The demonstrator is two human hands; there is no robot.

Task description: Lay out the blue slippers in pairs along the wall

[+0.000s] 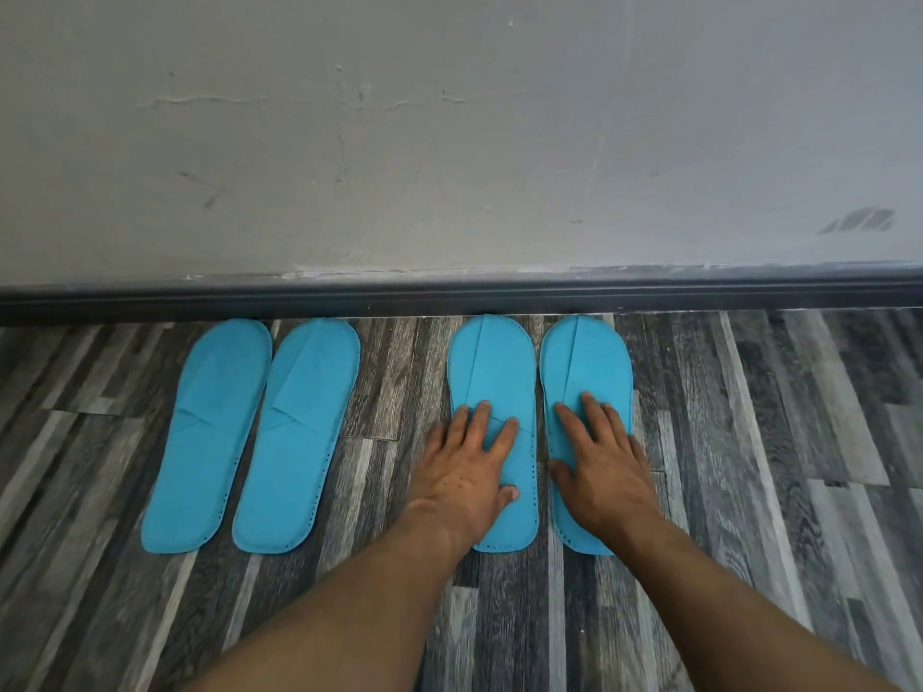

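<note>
Four blue slippers lying toes against skirting board [449,297]: left pair [249,437] already lying done, right pair [539,372] being pressed flat by left hand [467,462] and right hand [599,457], palms spread, gripping nothing. Task looking nearly finishing.

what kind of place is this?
Likely an indoor room, perhaps a home or guest lodging; hard to say more. Clues: grey wood-look plank floor, scuffed painted wall with dark skirting board, thin disposable-style blue slippers laid flat along it.
</note>
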